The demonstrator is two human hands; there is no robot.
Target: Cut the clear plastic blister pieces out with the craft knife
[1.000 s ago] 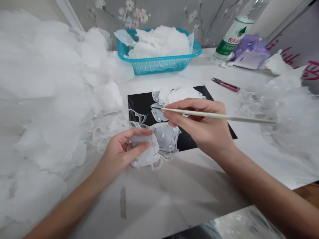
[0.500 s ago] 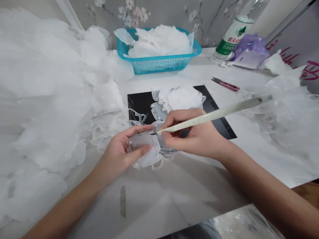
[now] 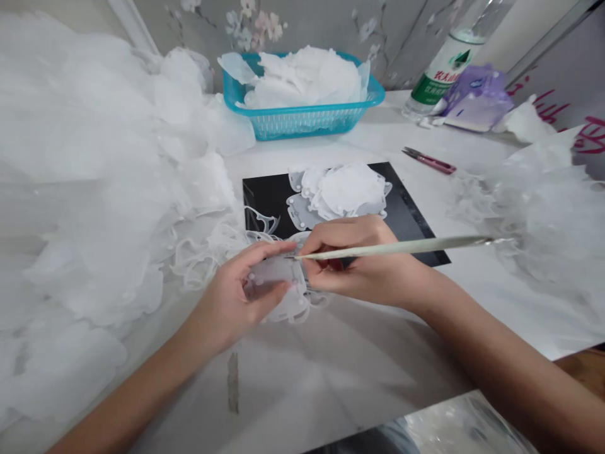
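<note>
My left hand (image 3: 239, 287) is closed on a translucent white plastic piece (image 3: 275, 272) with a wavy edge and small round bumps, the thumb on its face and the fingers along its far edge. In my right hand (image 3: 363, 261) is a slim craft knife (image 3: 401, 248) with a long pale handle, held like a pen. Its small dark tip is at the upper right edge of the piece, close to my left fingertips. Beyond my hands, similar white pieces (image 3: 350, 188) lie stacked on a black mat (image 3: 265, 192). Thin curly white offcuts (image 3: 210, 243) lie left of the mat.
A large white heap (image 3: 94, 176) fills the left side. At the back stands a blue basket (image 3: 307, 113) of white pieces. Thread snips (image 3: 430, 161), a water bottle (image 3: 437, 72) and a purple packet (image 3: 479, 94) are at the right, near another translucent heap (image 3: 543, 221).
My right hand has moved slightly down and left, and the knife's handle end has dropped, so the handle lies flatter. My left hand still holds the piece, now turned slightly.
</note>
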